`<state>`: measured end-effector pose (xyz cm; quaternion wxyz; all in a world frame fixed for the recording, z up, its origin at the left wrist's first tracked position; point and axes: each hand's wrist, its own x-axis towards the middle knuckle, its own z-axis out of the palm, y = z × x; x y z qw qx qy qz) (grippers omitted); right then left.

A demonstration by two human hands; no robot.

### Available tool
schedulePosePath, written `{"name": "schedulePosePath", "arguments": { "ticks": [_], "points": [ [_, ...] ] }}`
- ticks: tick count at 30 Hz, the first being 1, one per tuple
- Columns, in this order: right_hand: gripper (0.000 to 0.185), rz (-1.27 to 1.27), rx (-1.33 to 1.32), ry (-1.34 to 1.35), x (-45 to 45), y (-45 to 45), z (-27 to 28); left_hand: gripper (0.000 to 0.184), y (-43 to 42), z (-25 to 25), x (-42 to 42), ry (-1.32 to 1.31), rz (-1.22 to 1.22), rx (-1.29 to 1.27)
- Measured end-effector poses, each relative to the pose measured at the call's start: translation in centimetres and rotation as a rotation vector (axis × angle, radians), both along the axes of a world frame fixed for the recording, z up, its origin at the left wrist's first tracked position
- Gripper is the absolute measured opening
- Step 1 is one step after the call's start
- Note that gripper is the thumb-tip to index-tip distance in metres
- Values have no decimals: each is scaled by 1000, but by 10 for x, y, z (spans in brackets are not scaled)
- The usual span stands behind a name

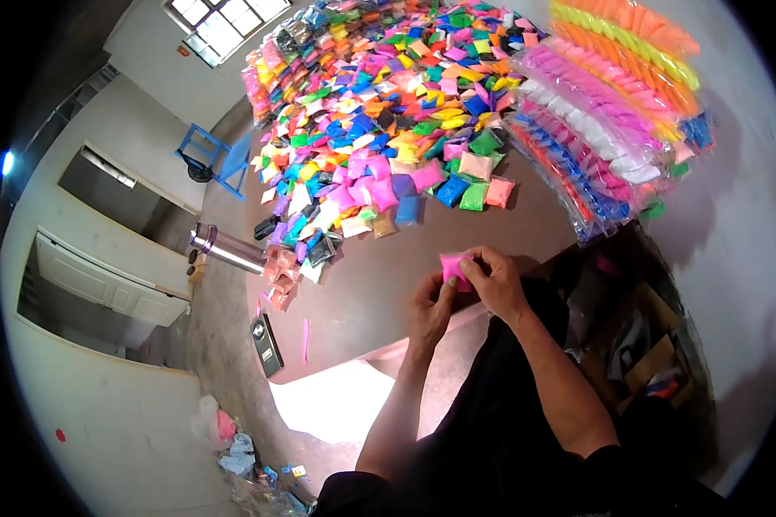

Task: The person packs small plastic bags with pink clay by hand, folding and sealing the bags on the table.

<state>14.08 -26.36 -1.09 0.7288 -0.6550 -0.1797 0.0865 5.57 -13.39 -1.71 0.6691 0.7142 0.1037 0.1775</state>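
Near the front edge of the table (362, 297), the left hand (429, 308) and right hand (497, 283), fingers curled, pinch a pink packet (454, 272), probably light, soft and slippery, best held by its corners.

Daylight glows through the multi-paned, dark-framed window (224, 26) at upper left, and a blown-out white patch (332, 401) glares at lower centre. Soft shadows fall across the plain whitish wall (746, 284) at right; fisheye distortion bends the black-cornered edges.
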Motion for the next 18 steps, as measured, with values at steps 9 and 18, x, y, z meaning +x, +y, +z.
{"name": "schedulePosePath", "arguments": {
  "ticks": [9, 18],
  "points": [
    [25, 25, -55, 7, 3, -2, 8, 31, -4, 23, -3, 141, -26, -150],
    [22, 20, -75, -74, -1, 0, 7, 28, 2, 13, 1, 129, -66, -137]
  ]
}}
